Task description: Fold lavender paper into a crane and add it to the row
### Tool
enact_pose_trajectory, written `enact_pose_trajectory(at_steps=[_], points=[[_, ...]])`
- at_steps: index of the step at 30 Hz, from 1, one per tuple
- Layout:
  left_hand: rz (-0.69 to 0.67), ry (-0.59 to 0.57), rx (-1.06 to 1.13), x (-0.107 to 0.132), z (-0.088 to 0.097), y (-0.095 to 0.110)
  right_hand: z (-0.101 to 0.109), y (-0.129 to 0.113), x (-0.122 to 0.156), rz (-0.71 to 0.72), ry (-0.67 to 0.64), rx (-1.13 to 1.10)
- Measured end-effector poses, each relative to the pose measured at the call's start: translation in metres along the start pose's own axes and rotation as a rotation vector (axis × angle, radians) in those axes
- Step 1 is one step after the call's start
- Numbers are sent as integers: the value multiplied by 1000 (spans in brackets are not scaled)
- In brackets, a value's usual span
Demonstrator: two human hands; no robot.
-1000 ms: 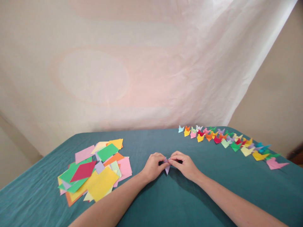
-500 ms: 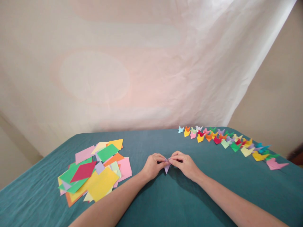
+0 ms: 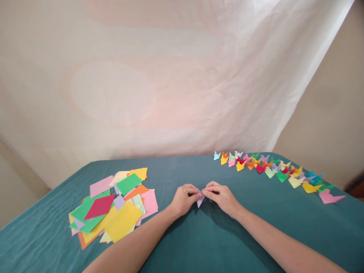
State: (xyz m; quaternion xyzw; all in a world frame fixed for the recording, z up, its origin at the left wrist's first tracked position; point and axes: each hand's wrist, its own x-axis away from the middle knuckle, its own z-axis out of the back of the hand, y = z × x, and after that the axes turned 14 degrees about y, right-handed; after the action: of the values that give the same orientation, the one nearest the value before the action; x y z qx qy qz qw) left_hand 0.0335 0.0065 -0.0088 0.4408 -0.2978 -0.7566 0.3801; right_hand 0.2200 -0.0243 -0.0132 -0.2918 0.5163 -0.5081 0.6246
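Observation:
Near the middle of the table, a small folded purple paper bird (image 3: 200,201) is held between both hands, its pointed lower part hanging below the fingers. My left hand (image 3: 184,198) pinches it from the left with thumb and fingers. From the right, my right hand (image 3: 220,195) pinches its upper right tip. The fingertips cover much of the top of the fold, so its exact shape there is hidden.
On the left lies a loose pile of coloured paper sheets (image 3: 123,222). Several finished paper birds stand in rows along the right, a pink bird (image 3: 330,197) nearest. A dark green cloth (image 3: 227,250) covers the table; a pale hanging sheet (image 3: 176,94) is behind it.
The purple paper has tilted slightly between the fingers, and a little more of its top shows. Both hands keep their pinch in nearly the same place.

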Motion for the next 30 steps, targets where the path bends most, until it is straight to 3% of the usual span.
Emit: enact_pose_trajectory(at_steps=[10, 30], points=[[-55, 11, -43, 0, -1, 4, -1, -3, 1, 44, 13, 0], [16, 61, -82, -1, 0, 5, -6, -5, 6, 117, 93, 90]])
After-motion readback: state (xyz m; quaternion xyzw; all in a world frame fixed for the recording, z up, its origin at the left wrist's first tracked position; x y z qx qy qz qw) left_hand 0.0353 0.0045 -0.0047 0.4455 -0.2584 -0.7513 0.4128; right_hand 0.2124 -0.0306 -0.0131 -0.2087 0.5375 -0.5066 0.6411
